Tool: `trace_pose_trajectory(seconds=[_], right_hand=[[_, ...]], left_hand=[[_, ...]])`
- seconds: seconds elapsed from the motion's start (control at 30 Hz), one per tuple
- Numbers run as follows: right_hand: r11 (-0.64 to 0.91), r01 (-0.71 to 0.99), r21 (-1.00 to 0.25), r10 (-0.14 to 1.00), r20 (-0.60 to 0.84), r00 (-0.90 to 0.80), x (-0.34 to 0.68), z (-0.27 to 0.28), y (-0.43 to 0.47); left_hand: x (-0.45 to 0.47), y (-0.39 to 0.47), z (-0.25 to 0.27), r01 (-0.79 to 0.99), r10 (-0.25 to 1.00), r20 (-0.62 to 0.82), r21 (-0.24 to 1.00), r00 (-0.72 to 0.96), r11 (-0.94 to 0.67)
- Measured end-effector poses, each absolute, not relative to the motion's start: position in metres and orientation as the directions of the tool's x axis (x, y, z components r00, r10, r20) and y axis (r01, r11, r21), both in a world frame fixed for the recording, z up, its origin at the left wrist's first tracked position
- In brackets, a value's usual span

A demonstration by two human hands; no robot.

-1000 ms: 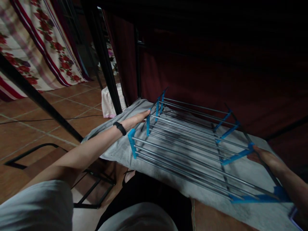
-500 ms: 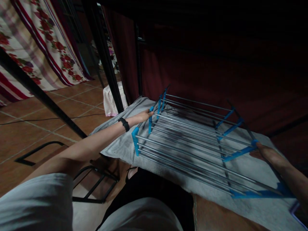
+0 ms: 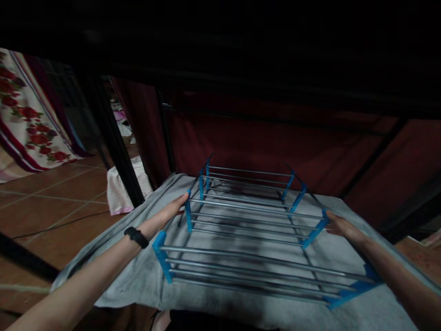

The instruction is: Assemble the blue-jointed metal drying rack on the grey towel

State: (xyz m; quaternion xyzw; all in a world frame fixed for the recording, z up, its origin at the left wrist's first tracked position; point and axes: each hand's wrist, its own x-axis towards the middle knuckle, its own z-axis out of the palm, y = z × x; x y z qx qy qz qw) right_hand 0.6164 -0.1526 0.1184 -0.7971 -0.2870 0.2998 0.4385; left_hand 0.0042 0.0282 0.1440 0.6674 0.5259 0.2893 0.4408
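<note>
A shoe rack (image 3: 258, 260) of grey metal tubes with blue plastic end brackets lies on the grey cloth of a bed (image 3: 213, 308). Its tiers run away from me toward the dark red curtain. My left hand (image 3: 175, 208), with a black band at the wrist, grips the left side of the rack at the second blue bracket (image 3: 188, 216) from the front. On the opposite side, my right hand (image 3: 339, 225) holds the matching right bracket (image 3: 315, 232), fingers curled under its top end. Part of the rack's right side hides behind my right forearm.
A dark red curtain (image 3: 241, 138) hangs behind the bed. Black metal frame posts (image 3: 117, 138) stand at left, and a dark structure spans overhead. Beyond are a floral curtain (image 3: 37, 128), a pale striped cloth (image 3: 119, 188) and a tiled floor (image 3: 65, 188) with a cable.
My view has tilted up and come closer to the bed, so the rack sits lower and further left in sight. Both hands keep hold of the same brackets.
</note>
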Motion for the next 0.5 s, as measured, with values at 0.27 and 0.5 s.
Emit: trace_pose_trajectory(seconds=[0.27,0.5], right_hand=[[-0.34,0.242,-0.909,0.766,-0.118,0.632,0.607,0.131,-0.168],[-0.349,0.388,-0.853,0.8,-0.055,0.598,0.613,0.153,-0.195]], left_hand=[[-0.014,0.039,0.142,0.235,0.932,-0.203,0.963,0.302,0.133],[-0.041,0.09,0.081,0.283,0.935,-0.293,0.931,0.197,0.232]])
